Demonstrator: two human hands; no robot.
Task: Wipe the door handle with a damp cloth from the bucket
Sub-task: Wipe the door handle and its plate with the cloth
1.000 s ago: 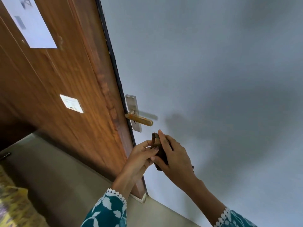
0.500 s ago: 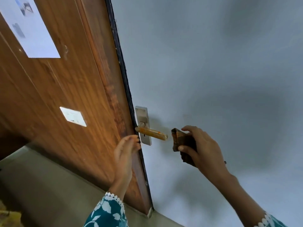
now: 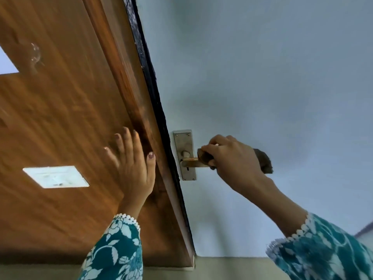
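Two hands are seen from the head camera. The left hand [image 3: 132, 168] is laid flat, fingers spread, against the brown wooden door [image 3: 60, 118], gripping nothing. The right hand [image 3: 232, 160] is closed around a dark brown damp cloth [image 3: 204, 157], which is pressed onto the brass lever door handle [image 3: 189, 163] on its silver metal backplate [image 3: 184, 142]. More cloth is seen behind the knuckles.

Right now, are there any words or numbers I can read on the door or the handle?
None can be read.
White sticker on the wooden door: faint marks, too blurred to read.
White paper at the left edge: no print visible on the part that shows.
Metal handle plate and the handle: no lettering visible.
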